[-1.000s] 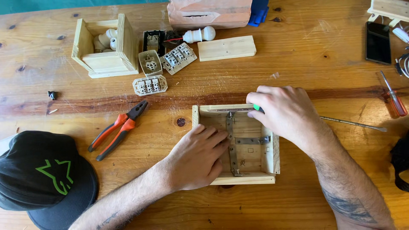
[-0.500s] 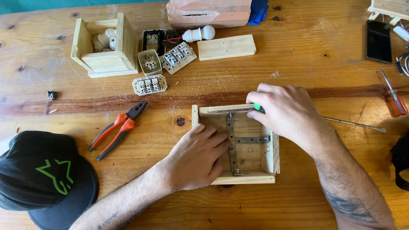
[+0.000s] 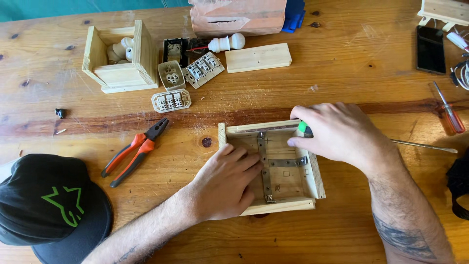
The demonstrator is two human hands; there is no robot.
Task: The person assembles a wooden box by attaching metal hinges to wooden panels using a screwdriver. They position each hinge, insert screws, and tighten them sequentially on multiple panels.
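Note:
A shallow open wooden box (image 3: pixel 288 183) with metal strips (image 3: pixel 266 168) fixed across its floor lies on the wooden table. My left hand (image 3: pixel 225 183) rests flat on the box's left part, fingers spread over the floor and touching the upright metal strip. My right hand (image 3: pixel 339 132) is curled at the box's upper right corner around a small green-tipped tool (image 3: pixel 303 128); most of the tool is hidden in the fist.
Orange-handled pliers (image 3: pixel 134 151) lie left of the box. A black cap (image 3: pixel 46 208) sits at lower left. Behind are a wooden box with white fittings (image 3: pixel 119 58), switch parts (image 3: pixel 171 100), a wood block (image 3: pixel 258 57), a brick (image 3: pixel 237 17), a phone (image 3: pixel 430 49) and a red screwdriver (image 3: pixel 448 112).

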